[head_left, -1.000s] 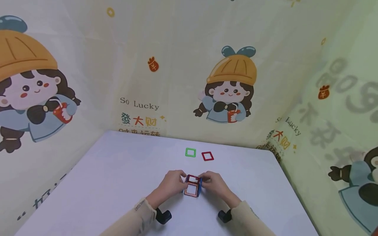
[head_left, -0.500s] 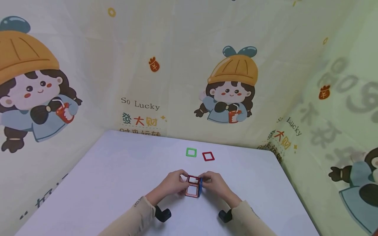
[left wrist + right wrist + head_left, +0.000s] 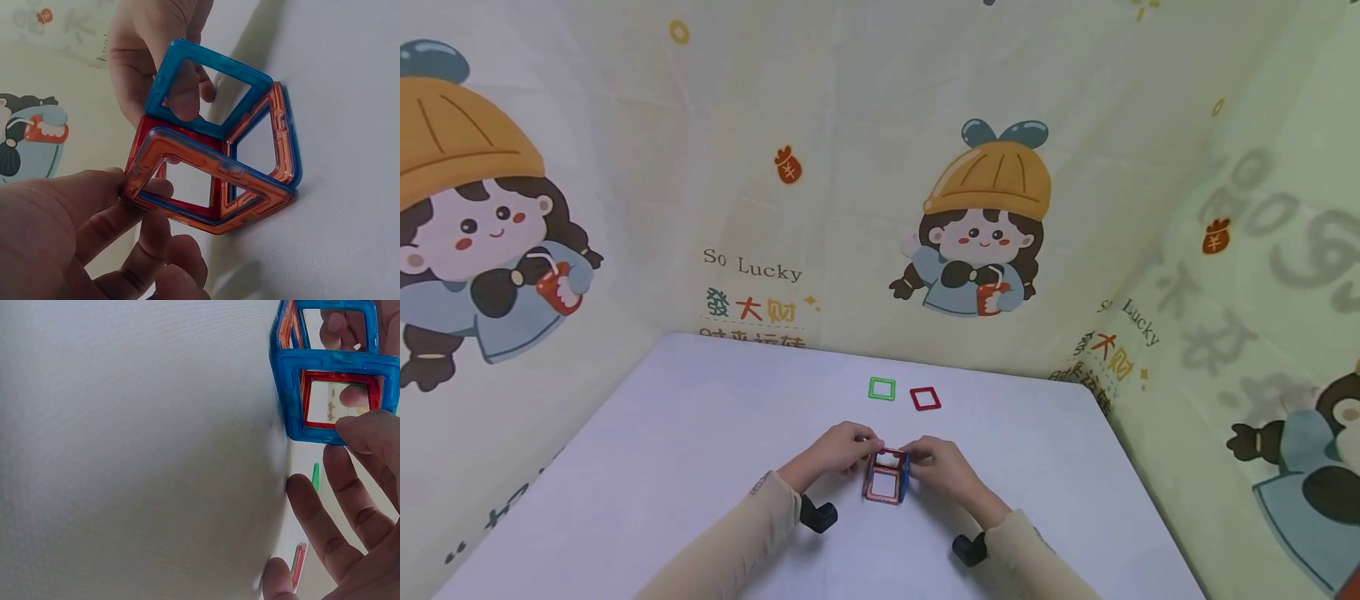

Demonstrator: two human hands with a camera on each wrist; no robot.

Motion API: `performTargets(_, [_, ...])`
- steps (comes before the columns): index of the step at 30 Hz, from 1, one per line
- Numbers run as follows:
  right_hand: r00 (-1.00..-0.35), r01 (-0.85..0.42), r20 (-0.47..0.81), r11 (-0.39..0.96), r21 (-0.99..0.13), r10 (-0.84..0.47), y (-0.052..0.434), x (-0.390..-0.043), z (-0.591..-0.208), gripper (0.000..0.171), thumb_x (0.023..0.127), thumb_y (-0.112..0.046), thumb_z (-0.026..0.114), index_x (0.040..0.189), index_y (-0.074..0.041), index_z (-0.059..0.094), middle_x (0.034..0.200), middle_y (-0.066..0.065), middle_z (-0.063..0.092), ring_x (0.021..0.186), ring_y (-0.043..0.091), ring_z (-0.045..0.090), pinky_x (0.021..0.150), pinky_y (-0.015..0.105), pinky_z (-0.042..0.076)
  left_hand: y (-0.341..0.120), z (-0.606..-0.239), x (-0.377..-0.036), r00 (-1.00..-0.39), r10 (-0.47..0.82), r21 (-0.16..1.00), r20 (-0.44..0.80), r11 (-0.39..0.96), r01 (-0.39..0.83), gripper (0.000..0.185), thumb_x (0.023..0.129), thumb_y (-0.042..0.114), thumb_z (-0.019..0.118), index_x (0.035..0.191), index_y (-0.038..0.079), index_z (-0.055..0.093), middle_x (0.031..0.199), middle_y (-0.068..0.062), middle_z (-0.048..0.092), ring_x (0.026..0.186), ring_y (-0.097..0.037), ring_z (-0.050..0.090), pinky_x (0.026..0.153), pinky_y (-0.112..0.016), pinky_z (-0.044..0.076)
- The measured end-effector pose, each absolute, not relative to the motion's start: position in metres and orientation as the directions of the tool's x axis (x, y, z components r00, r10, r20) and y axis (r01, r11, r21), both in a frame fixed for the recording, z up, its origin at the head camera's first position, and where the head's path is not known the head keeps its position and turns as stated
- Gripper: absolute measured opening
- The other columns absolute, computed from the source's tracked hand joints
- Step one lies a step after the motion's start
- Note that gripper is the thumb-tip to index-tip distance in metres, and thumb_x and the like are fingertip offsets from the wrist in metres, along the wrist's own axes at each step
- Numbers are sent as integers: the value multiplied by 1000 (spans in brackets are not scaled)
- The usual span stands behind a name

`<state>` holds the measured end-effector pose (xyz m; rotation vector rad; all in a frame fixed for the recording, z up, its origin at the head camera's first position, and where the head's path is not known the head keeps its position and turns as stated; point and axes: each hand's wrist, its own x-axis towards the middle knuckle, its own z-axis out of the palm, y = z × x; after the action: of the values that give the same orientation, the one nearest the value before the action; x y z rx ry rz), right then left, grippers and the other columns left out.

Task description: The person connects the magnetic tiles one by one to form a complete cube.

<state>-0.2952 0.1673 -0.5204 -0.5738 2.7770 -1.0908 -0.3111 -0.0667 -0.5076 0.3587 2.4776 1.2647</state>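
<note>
Two hands: left hand (image 3: 838, 448), right hand (image 3: 938, 464) pinch tile cube (image 3: 886, 477); far face hidden

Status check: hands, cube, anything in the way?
Left hand and right hand both pinch the tile cube, standing on the table. Green tile and red tile lie flat beyond, apart. Nothing in the way.

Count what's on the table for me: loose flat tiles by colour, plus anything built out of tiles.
Green loose tile: 1
Red loose tile: 1
Tile cube, held between left hand and right hand: 1
Total: 3
</note>
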Motion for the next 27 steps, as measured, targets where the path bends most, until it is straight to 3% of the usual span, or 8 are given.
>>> performTargets(8, [-925, -290, 1, 702, -650, -380, 171, -302, -515, 24, 94, -9, 73, 116, -15, 76, 107, -1, 73, 98, 16, 65, 91, 44, 57, -69, -506, -313, -910, 374, 807, -177, 584, 83, 20, 102, 31, 66, 106, 14, 75, 84, -1, 62, 72, -17, 57, 60, -29, 48])
performTargets(17, [-988, -129, 16, 764, -632, -154, 188, -338, -514, 20, 94, -10, 74, 114, -12, 76, 108, 3, 71, 98, 20, 65, 89, 42, 58, -79, -503, -312, -922, 345, 789, -178, 609, 75, 19, 99, 32, 69, 100, 14, 75, 83, -1, 64, 71, -16, 57, 63, -29, 47])
performTargets(24, [-990, -139, 57, 890, -434, -127, 200, -366, -523, 38, 97, -17, 66, 135, -17, 70, 122, 16, 63, 107, 33, 63, 96, 59, 43, -86, -502, -309, -933, 317, 781, -169, 620, 69, 22, 99, 33, 69, 97, 12, 77, 77, 1, 67, 67, -15, 57, 59, -28, 45])
performTargets(27, [-989, -149, 71, 918, -367, -132, 203, -371, -524, 39, 99, -20, 64, 137, -17, 68, 125, 19, 59, 112, 37, 61, 98, 62, 41, -88, -500, -305, -937, 308, 777, -165, 626, 69, 23, 98, 33, 70, 91, 12, 77, 73, 1, 69, 65, -14, 57, 59, -28, 44])
